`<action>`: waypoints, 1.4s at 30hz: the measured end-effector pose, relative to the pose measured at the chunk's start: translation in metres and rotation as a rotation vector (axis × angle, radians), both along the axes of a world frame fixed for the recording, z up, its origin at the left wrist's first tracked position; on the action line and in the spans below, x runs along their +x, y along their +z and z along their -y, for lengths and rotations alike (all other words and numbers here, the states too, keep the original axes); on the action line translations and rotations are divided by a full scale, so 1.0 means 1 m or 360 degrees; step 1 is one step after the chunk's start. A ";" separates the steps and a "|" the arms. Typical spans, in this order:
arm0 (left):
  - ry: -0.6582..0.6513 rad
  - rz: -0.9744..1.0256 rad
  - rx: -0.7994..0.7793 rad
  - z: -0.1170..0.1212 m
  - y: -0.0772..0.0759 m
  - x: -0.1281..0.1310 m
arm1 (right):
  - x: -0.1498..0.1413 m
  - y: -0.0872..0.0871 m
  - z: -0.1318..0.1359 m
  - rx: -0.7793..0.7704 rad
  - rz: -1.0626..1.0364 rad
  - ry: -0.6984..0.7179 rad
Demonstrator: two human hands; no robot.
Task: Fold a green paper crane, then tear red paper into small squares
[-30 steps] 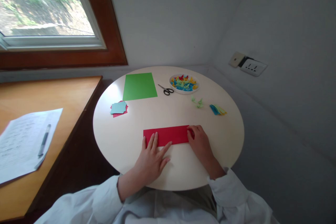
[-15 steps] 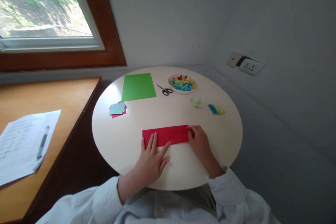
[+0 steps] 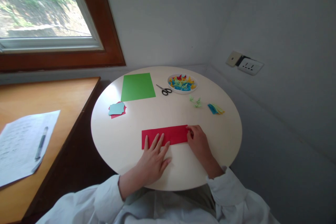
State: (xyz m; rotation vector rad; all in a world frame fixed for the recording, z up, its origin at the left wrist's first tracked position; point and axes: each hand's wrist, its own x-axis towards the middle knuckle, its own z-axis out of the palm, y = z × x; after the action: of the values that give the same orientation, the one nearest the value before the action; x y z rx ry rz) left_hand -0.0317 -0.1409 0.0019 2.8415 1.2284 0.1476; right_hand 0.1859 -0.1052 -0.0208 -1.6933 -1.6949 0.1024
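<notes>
A long red strip of folded paper (image 3: 175,133) lies flat near the front of the round white table (image 3: 110,140). Across its lower left part rest the spread fingers of my left hand (image 3: 153,161), palm over the near edge of the strip. My right hand (image 3: 198,143) is at the strip's right end, its thumb and forefinger pinched on the edge with the other fingers curled. Whether the right fingertips hold one layer or more is too small to tell.
Toward the back lie a green paper sheet (image 3: 138,86), scissors (image 3: 165,90) and a white dish (image 3: 183,91) of colourful folded pieces. Small cut papers (image 3: 117,109) are stacked at left; pale green folded pieces (image 3: 195,102) and blue and yellow papers (image 3: 215,109) lie right. A wooden desk (image 3: 68,94) adjoins.
My left hand has slid slightly to the right along the red paper, with its fingers spread. The right hand has stayed at the right end.
</notes>
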 end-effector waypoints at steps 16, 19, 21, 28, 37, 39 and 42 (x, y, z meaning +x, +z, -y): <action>0.0102 -0.0015 0.0050 -0.003 0.007 0.011 | 0.000 0.000 -0.001 -0.0008 0.0004 -0.0010; 0.0106 0.0017 0.0092 -0.007 0.005 0.014 | 0.002 -0.001 -0.003 -0.0001 0.0031 -0.0017; 0.0111 0.0034 0.0097 -0.010 0.004 0.017 | 0.002 -0.001 -0.003 0.0012 0.0055 -0.0016; 0.0189 0.0027 0.0061 -0.014 0.008 0.030 | -0.001 0.001 -0.002 0.0067 0.0119 -0.0005; 0.0210 -0.0020 0.0140 -0.010 0.002 0.036 | -0.002 0.002 0.000 0.0059 0.0134 0.0007; 0.0215 -0.0019 0.0147 -0.010 0.001 0.036 | -0.002 0.001 0.000 0.0057 0.0155 -0.0011; 0.0220 -0.0012 0.0145 -0.010 0.001 0.036 | -0.002 0.003 0.000 0.0075 0.0175 -0.0018</action>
State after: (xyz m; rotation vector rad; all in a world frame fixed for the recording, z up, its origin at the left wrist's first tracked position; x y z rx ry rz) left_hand 0.0038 -0.1312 0.0025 2.8337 1.4568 0.2025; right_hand 0.1838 -0.1054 -0.0182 -1.7004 -1.7537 -0.0360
